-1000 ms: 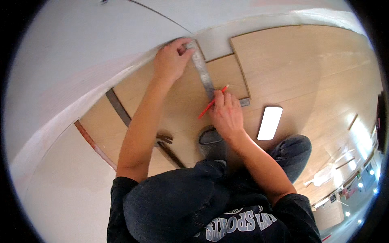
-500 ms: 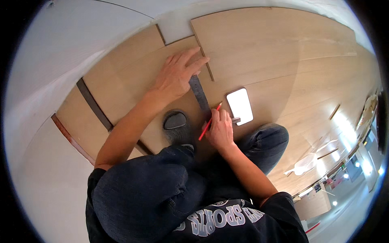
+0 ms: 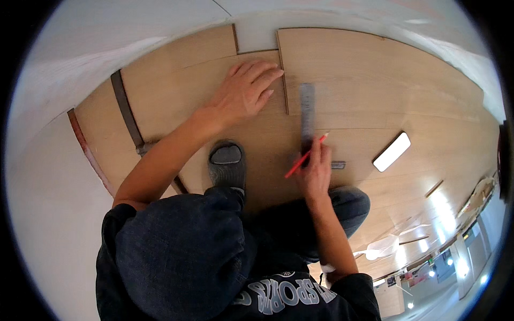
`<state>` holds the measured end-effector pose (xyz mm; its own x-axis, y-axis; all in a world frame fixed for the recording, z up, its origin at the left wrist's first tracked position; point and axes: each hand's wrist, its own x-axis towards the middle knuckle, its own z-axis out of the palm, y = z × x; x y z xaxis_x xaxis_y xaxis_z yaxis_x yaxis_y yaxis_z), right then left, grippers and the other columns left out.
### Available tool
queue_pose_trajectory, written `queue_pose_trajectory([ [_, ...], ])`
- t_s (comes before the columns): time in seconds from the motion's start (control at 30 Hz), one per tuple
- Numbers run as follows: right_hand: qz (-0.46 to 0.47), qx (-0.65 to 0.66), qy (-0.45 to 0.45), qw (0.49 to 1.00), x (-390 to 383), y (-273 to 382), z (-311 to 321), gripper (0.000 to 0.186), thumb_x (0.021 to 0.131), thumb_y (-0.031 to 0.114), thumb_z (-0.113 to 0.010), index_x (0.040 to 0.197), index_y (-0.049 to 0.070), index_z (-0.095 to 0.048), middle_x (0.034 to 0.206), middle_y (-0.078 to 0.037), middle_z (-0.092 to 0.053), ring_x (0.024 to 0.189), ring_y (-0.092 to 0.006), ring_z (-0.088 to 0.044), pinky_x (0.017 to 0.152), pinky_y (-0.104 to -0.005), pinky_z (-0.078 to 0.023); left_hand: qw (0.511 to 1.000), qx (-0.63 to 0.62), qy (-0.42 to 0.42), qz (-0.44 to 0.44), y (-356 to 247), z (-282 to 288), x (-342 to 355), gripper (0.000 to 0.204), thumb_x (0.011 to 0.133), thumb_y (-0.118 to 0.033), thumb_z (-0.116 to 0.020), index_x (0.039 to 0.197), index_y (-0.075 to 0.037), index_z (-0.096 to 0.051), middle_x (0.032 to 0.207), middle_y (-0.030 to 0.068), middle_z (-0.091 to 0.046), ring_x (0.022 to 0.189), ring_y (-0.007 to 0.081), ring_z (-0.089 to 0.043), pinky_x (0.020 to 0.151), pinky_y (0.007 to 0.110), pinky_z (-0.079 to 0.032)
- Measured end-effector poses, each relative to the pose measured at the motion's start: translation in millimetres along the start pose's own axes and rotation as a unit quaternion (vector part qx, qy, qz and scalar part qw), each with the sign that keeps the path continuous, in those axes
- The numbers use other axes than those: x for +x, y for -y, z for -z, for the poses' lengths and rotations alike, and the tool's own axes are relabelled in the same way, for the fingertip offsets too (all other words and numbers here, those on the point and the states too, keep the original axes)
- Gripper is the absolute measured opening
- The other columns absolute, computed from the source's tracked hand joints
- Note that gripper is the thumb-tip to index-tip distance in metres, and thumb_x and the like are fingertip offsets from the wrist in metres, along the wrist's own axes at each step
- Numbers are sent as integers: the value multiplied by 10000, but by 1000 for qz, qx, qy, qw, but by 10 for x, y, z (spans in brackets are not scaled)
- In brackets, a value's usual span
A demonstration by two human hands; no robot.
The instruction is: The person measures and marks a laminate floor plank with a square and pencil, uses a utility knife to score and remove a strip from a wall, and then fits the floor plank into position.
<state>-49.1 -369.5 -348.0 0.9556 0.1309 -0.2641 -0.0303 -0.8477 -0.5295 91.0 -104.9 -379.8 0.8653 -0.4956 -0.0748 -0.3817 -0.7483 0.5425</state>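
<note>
In my right hand (image 3: 316, 171) are a red pencil (image 3: 294, 170), tip slanting up to the right, and a try square. The square's grey metal blade (image 3: 307, 104) points away from me over the loose wooden plank (image 3: 375, 75), and its short dark stock (image 3: 338, 165) sticks out right of my fingers. My left hand (image 3: 247, 88) lies with fingers stretched out, fingertips at the plank's left end. Beneath that hand are floor boards (image 3: 176, 88) of the same light wood. A phone with a bright white screen (image 3: 392, 152) lies to the right of the square.
A white wall (image 3: 257, 32) runs along the far side. Dark strips (image 3: 126, 104) cross the boards at the left, with a reddish-brown edge strip (image 3: 88, 147) further out. My slippered foot (image 3: 226, 160) stands between my arms. Crumpled white plastic (image 3: 383, 247) and a thin wood piece (image 3: 435, 188) lie right.
The square has moved right, away from my left hand, and its blade has turned more upright. The phone has shifted right and turned. My right hand still holds the pencil.
</note>
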Motion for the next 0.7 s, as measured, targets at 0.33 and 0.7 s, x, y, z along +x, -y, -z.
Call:
queue_pose_trajectory([
  [0.33, -3, 46, 42, 998, 125, 174, -341, 769, 822, 54, -715, 1510, -41, -385, 1183, -278, -541, 1052, -460, -561, 917, -489, -501, 999, 22, 27, -22, -355, -274, -287, 674, 925, -303, -728, 1518, -116, -469, 1633, 144, -347, 1431, 336, -430, 1199, 505, -338],
  [0.7, 13, -5, 5, 1000, 166, 73, -401, 739, 799, 74, -722, 1477, -35, -450, 1177, -285, -546, 1040, -450, -569, 909, -493, -507, 994, 83, 27, -64, -185, -474, -329, 759, 923, -338, -720, 1586, -159, -398, 1674, 118, -302, 1508, 293, -343, 1226, 472, -310],
])
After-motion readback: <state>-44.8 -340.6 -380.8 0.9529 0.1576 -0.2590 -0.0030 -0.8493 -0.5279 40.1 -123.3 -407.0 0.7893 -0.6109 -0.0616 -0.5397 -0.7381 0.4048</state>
